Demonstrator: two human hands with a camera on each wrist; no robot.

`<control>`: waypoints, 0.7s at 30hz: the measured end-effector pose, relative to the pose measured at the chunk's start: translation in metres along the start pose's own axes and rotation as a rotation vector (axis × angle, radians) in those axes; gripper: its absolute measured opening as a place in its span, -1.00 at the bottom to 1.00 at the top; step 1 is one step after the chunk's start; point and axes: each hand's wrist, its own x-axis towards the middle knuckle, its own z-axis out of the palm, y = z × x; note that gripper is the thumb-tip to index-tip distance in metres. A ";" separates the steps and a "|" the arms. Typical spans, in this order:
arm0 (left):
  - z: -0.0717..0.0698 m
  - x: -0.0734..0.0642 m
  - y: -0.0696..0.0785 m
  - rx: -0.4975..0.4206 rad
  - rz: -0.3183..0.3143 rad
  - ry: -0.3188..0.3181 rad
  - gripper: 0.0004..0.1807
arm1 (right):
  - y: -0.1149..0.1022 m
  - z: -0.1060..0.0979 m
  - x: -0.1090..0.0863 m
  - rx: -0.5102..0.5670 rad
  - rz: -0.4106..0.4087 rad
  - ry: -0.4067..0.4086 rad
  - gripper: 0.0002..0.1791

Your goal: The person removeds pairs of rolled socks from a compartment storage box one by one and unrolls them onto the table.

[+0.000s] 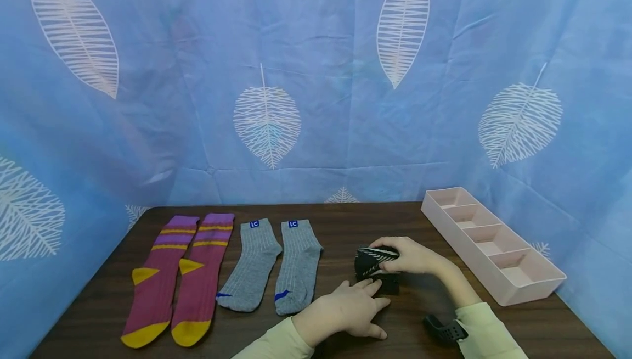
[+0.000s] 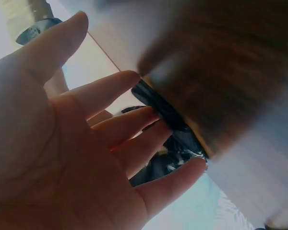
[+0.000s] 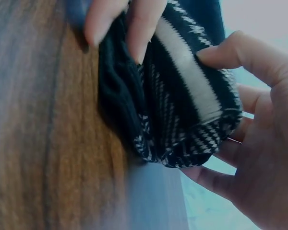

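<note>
A black sock with white stripes and a checked pattern [image 1: 367, 262] is folded over on the table, its plain black end [image 1: 390, 285] lying flat toward the person. My right hand [image 1: 410, 256] grips the folded part, thumb on one side and fingers on the other. In the right wrist view the white band of the sock [image 3: 189, 67] faces the thumb. My left hand [image 1: 348, 309], palm down with fingers spread, has its fingertips at the black end. Seen from the left wrist, those fingers [image 2: 134, 129] reach to the sock [image 2: 168, 158].
Two grey socks [image 1: 298, 265] lie flat left of the hands. Farther left is a maroon pair with yellow toes and purple bands [image 1: 197, 282]. A pale pink divided box [image 1: 464, 238] stands along the right side of the dark wooden table [image 1: 345, 227]. A leaf-print curtain [image 1: 316, 117] hangs behind.
</note>
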 end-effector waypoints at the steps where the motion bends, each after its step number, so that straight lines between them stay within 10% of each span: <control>1: 0.000 -0.001 0.000 0.001 0.003 -0.005 -0.32 | 0.000 0.000 0.001 0.007 -0.001 0.004 -0.55; 13: 0.001 -0.016 0.004 0.010 0.050 -0.023 -0.37 | -0.004 0.003 0.004 -0.107 0.027 0.260 -0.52; 21: 0.005 -0.024 0.010 0.052 0.066 -0.021 -0.34 | 0.003 0.008 0.003 -0.176 0.009 0.237 -0.36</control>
